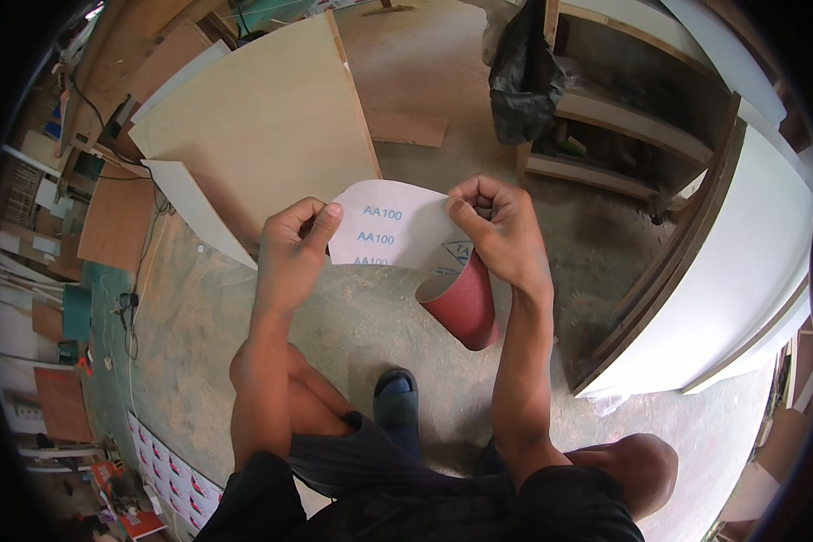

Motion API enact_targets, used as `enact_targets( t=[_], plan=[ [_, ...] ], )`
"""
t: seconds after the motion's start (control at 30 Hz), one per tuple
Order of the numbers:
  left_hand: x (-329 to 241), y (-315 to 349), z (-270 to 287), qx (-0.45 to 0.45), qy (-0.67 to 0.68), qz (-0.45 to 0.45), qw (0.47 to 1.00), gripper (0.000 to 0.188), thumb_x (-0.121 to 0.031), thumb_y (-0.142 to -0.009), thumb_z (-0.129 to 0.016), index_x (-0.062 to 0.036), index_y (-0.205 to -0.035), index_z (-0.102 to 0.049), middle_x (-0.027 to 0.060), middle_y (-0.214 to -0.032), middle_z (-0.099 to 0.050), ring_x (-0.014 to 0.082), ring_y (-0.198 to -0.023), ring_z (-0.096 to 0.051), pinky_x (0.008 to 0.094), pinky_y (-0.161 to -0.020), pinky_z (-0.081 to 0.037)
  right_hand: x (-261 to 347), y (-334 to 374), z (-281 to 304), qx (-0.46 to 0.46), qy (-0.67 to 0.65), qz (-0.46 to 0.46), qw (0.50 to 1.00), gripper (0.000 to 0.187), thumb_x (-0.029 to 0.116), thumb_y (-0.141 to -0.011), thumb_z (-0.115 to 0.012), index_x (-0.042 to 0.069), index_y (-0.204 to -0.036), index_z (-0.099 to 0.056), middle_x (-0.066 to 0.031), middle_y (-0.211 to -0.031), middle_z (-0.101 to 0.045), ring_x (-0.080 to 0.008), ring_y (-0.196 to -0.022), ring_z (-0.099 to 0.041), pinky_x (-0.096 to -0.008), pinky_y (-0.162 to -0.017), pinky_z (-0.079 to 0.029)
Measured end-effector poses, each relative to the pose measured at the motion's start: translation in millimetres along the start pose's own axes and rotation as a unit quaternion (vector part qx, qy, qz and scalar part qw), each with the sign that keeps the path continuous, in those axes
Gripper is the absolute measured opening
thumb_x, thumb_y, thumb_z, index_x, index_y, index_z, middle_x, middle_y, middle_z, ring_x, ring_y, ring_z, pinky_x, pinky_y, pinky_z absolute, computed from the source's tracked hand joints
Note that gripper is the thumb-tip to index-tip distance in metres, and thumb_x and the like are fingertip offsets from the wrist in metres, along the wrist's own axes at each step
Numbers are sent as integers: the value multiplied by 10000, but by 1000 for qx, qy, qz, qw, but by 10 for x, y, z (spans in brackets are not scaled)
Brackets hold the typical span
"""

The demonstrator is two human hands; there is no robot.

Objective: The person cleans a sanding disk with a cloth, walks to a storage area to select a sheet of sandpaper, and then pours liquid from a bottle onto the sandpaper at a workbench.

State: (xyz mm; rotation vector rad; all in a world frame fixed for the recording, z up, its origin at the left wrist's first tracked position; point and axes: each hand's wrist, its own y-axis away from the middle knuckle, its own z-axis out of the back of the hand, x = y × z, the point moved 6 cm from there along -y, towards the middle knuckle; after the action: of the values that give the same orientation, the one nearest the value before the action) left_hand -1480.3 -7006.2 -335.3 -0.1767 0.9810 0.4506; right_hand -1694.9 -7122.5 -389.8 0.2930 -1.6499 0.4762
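Pinching a sandpaper sheet (393, 230) tight in my left hand (289, 253) and right hand (501, 235), I judge uneven pulling could tear it crookedly above the dusty floor (361, 316).

Two hands: left hand (291, 246), right hand (499, 233). One sandpaper sheet (390, 226) between them. One large plywood board (262, 126) far left. One black bag (522, 77) far right. One sandal (396, 397) near.
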Motion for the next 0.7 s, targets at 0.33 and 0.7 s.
enact_targets(
  t=[0.33, 0.7],
  plan=[
    [-443, 279, -746, -62, -389, -350, 850, 454, 25, -714, -634, -49, -1158, -580, 99, -1032, -619, 261, -1059, -574, 432, -1032, -359, 72, 114, -303, 44, 128, 7, 991, 126, 81, -850, -635, -19, -918, -668, -182, -779, -693, -217, -702, -681, -335, -674, -516],
    [-285, 105, -705, -1, -359, -336, 871, 92, -95, -941, -492, -53, -863, -518, 97, -812, -561, 278, -802, -534, 394, -787, -360, -90, 141, -485, 55, 203, 19, 977, 182, 173, -887, -599, 0, -880, -654, -231, -799, -667, -409, -793, -656, -444, -714, -508]
  ],
)
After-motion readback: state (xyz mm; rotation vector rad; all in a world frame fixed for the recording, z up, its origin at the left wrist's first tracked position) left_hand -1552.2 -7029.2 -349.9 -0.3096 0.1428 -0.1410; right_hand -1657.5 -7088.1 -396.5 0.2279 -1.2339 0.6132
